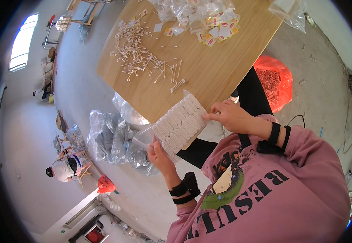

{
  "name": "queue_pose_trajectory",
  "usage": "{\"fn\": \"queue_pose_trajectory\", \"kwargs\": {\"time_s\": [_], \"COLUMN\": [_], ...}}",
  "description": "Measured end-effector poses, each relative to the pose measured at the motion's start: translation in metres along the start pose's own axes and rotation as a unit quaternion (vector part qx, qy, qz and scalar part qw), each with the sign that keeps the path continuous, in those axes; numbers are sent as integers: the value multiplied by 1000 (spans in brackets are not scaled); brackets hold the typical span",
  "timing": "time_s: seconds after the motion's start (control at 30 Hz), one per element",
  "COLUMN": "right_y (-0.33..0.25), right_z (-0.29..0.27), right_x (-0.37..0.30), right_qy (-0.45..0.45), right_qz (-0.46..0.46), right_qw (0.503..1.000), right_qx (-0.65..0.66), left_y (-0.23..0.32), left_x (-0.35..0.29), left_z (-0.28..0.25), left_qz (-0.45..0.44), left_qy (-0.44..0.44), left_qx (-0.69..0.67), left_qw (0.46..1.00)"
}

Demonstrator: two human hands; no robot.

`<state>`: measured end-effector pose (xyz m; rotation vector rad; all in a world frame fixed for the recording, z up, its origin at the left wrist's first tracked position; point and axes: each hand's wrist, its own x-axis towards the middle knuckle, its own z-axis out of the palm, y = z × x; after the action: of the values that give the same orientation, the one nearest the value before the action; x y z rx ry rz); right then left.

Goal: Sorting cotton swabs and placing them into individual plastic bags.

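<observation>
A clear bag packed with rows of white cotton swab bundles (180, 123) lies tilted at the table's near edge, in front of my body. My left hand (159, 158) is closed on its lower left corner, thumb uppermost, where loose clear film sticks out. At the bag's right edge, my right hand (229, 116) pinches the side with thumb and index fingertip; the other fingers are partly curled. Just beyond the bag, a few cotton swabs (178, 86) lie side by side on the wooden table (208, 69). A larger loose heap of cotton swabs (133, 50) spreads further back.
Small yellow-and-white cards (220, 32) and clear plastic bags (176, 10) lie at the table's far side. A red bag of reddish bits (270, 81) stands on the floor at right. Big clear plastic sacks (113, 137) lie left. Another person (66, 168) sits far left.
</observation>
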<state>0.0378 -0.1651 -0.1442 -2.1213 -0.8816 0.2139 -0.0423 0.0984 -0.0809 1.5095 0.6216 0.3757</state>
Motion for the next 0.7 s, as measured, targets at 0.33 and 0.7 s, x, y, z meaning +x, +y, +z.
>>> {"fn": "queue_pose_trajectory", "kwargs": {"time_s": [0.33, 0.7], "right_y": [-15, -17], "right_z": [-7, -5], "right_x": [8, 11], "right_qy": [5, 10], "right_qz": [-29, -52], "right_qw": [999, 999], "right_qx": [19, 3], "left_y": [6, 7], "left_x": [-1, -2], "left_z": [5, 8], "left_qz": [-6, -1], "left_qy": [-6, -13], "left_qx": [17, 25], "left_qw": [1000, 1000]}}
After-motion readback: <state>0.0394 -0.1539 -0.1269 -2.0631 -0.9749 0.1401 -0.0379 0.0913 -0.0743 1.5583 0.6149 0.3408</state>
